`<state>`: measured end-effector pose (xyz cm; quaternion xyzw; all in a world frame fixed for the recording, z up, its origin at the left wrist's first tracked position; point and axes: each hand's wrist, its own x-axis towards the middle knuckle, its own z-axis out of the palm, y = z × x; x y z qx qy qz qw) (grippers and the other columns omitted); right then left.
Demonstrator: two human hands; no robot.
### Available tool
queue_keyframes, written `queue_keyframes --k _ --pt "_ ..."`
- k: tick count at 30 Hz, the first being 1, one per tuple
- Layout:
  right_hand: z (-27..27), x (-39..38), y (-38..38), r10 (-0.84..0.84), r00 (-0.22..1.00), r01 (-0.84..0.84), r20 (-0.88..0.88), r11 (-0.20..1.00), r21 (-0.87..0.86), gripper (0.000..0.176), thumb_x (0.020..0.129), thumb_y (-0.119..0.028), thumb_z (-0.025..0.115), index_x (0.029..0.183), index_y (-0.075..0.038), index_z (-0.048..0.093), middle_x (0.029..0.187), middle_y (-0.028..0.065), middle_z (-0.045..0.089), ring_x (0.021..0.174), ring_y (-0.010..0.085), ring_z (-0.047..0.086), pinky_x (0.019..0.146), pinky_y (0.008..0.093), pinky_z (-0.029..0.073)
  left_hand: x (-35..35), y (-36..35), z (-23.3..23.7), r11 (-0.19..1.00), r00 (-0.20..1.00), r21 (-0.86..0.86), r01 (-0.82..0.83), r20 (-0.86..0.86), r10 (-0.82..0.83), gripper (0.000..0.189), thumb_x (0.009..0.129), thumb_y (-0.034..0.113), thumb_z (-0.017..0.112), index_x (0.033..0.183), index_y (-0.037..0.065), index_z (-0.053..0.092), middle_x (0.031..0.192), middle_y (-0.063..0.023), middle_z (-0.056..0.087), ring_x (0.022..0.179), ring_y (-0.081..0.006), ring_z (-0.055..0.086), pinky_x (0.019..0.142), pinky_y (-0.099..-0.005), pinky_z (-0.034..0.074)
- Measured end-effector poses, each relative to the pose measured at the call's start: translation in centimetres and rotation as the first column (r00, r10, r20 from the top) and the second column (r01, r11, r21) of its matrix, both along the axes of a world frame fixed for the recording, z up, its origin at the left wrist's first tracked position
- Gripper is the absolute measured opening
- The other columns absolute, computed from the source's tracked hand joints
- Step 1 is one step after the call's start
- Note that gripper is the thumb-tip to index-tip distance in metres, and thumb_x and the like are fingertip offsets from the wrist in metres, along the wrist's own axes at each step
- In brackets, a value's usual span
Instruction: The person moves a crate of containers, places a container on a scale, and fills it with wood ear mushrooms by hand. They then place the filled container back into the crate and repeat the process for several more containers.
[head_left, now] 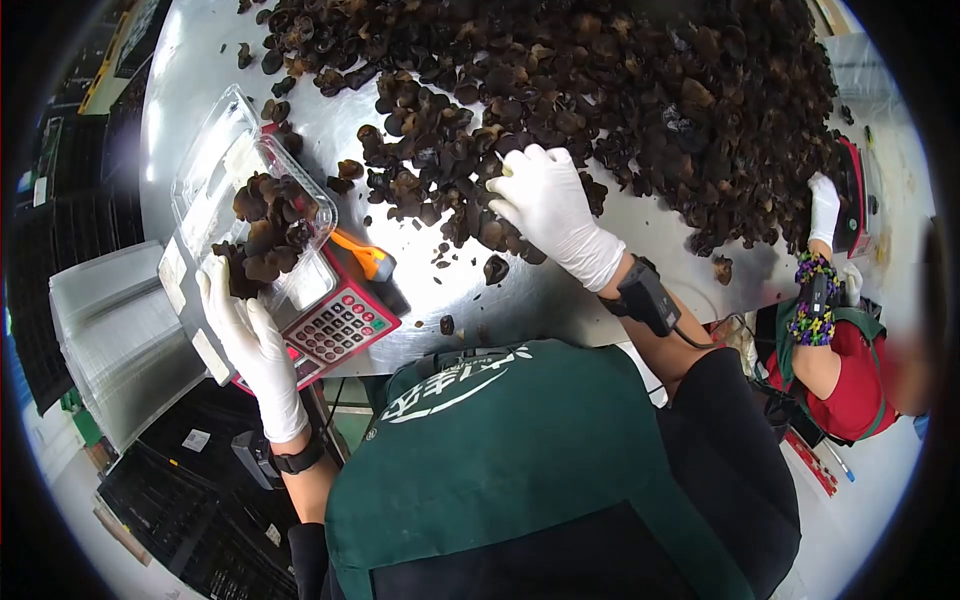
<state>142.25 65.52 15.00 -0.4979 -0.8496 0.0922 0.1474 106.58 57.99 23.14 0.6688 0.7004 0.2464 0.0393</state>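
My left hand (248,345), in a white glove, rests against the near side of a clear plastic box (315,215). Its fingers are stretched out and apart beside dark brown wood ear mushrooms (265,230) heaped in the box. The box sits with its lid (215,145) tilted up, on a red scale (335,330) with a keypad. My right hand (555,210), gloved too, is at the near edge of a large pile of wood ear mushrooms (620,90). Its fingers are bent and spread, touching loose pieces, with none clearly held; the undersides of the fingertips are hidden.
An orange-and-black tool (365,258) lies beside the scale on the metal table (480,320). Stacked clear plastic lids or trays (125,340) stand at left, near black crates (75,230). At right, a co-worker's gloved hand (824,208) is near another red scale (853,195).
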Motion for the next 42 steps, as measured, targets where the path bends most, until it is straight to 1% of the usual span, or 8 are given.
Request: queue_keyframes --k 6,9,15,22,32,36,40,42 --pt "1.9 2.2 -1.6 -0.325 0.732 0.274 -0.598 0.945 -0.179 0.019 0.081 -0.014 0.079 0.099 -0.009 0.077 0.074 0.0041 0.066 0.065 0.0143 0.061 0.06 0.0261 0.047 -0.1 -0.2 0.2 1.0 0.998 -0.007 -0.011 0.058 0.011 0.049 0.1 0.011 0.047 0.148 0.005 0.042 0.153 -0.0184 0.04 0.147 -0.0334 0.03 0.119 -0.0448 0.025" --pt "3.0 4.5 -2.3 -0.656 0.519 0.265 -0.547 0.733 -0.627 0.022 0.088 -0.01 0.074 0.11 -0.009 0.077 0.072 -0.003 0.065 0.061 0.0022 0.055 0.058 0.0214 0.045 0.2 0.0 0.7 1.0 0.997 -0.025 -0.016 0.074 0.018 0.051 0.098 0.007 0.049 0.149 0.005 0.042 0.152 -0.0196 0.04 0.146 -0.033 0.032 0.118 -0.0445 0.026" --pt "1.1 9.4 -3.9 -0.771 0.284 0.26 -0.57 0.634 -0.728 0.026 0.099 -0.011 0.06 0.121 -0.001 0.069 0.099 0.0089 0.074 0.083 0.0109 0.07 0.075 0.0219 0.054 3.3 0.3 2.9 0.976 0.994 0.217 0.022 -0.108 0.002 0.054 0.085 -0.006 0.058 0.138 0.002 0.053 0.142 -0.0194 0.05 0.133 -0.037 0.049 0.114 -0.046 0.033" --pt "1.5 10.2 -3.9 -0.712 0.303 0.279 -0.634 0.702 -0.655 0.028 0.101 -0.007 0.055 0.124 0.003 0.065 0.108 0.0126 0.073 0.095 0.0164 0.072 0.083 0.0254 0.056 15.6 4.0 1.0 0.811 0.808 0.05 0.583 0.069 -0.585 0.045 0.079 -0.007 0.063 0.122 0.005 0.064 0.124 -0.0154 0.064 0.118 -0.033 0.06 0.103 -0.0409 0.045" --pt "1.9 9.4 -1.6 -0.686 0.252 0.266 -0.683 0.727 -0.633 0.02 0.093 -0.006 0.068 0.111 0.002 0.071 0.092 0.0077 0.074 0.08 0.0098 0.069 0.075 0.0222 0.055 21.7 6.9 -8.8 0.733 0.736 -0.122 0.67 -0.02 -0.676 0.009 0.09 0.013 0.061 0.091 0.007 0.067 0.079 -0.0097 0.059 0.077 -0.0272 0.06 0.07 -0.0393 0.048" --pt "2.2 10.1 5.6 -0.551 0.529 0.535 -0.646 0.807 -0.249 0.017 0.087 -0.018 0.075 0.099 -0.006 0.073 0.072 0.0048 0.068 0.063 0.009 0.06 0.062 0.025 0.05 22.1 6.6 -8.1 0.731 0.767 -0.269 0.627 0.046 -0.64 0.01 0.088 0.011 0.066 0.095 0.004 0.069 0.084 -0.0128 0.062 0.083 -0.0318 0.063 0.077 -0.0413 0.05" --pt "1.6 10.7 15.4 -0.34 0.828 0.5 -0.445 0.807 0.314 0.016 0.084 -0.024 0.069 0.092 -0.01 0.072 0.089 0.0084 0.069 0.081 0.0306 0.065 0.074 0.04 0.053 21.8 6.1 -8.1 0.729 0.771 -0.283 0.623 0.067 -0.633 0.014 0.086 0.009 0.067 0.099 0.004 0.068 0.087 -0.0125 0.062 0.087 -0.0324 0.062 0.078 -0.0418 0.05" --pt "0.2 8.9 19.5 -0.353 0.823 0.508 -0.445 0.808 0.299 0.022 0.083 -0.028 0.067 0.096 -0.011 0.074 0.098 0.0109 0.07 0.094 0.0317 0.066 0.086 0.04 0.053 21.7 6.1 -8.6 0.723 0.761 -0.261 0.639 0.083 -0.643 0.016 0.084 0.006 0.066 0.1 0.004 0.068 0.088 -0.0127 0.062 0.088 -0.0324 0.061 0.079 -0.0418 0.05"
